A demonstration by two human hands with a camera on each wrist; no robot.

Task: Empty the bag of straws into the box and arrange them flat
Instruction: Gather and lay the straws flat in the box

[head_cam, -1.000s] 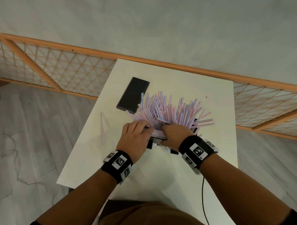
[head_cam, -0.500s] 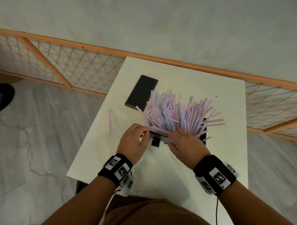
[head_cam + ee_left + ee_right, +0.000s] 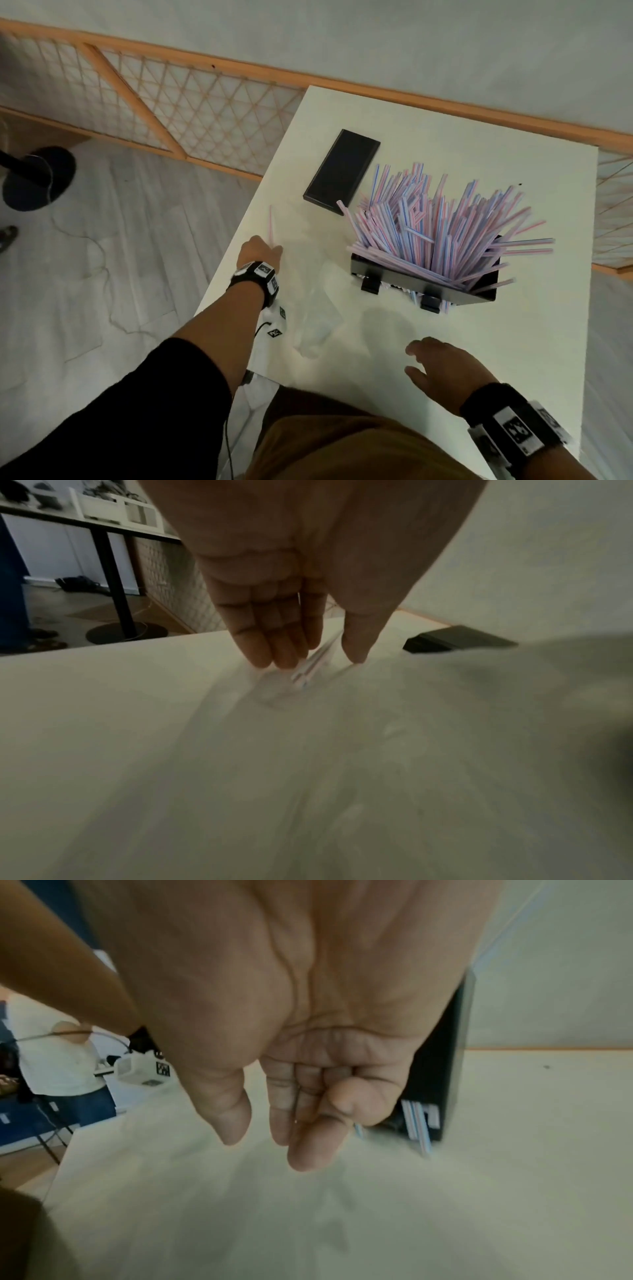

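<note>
i see the left hand (image 3: pixel 260 249) reaching out at the table's (image 3: pixel 428 359) left edge, fingers (image 3: pixel 270 631) straight and close together, thumb apart. a single stray straw (image 3: pixel 313 664) lies between thumb and fingers; its near end sits right at the fingertips. blur keeps me from telling whether they pinch it or only touch it. a clear empty bag (image 3: pixel 315 318) lies on the table just right of the left wrist.

right hand (image 3: pixel 442 371) hovers low over the table's near edge, fingers loosely curled, holding nothing.

ahead of the right hand stands the black box (image 3: pixel 424 284), with the straws (image 3: pixel 442 219) fanned out of it, tilted, not flat. a black lid (image 3: pixel 342 176) lies beyond the left hand, left of the box.
</note>
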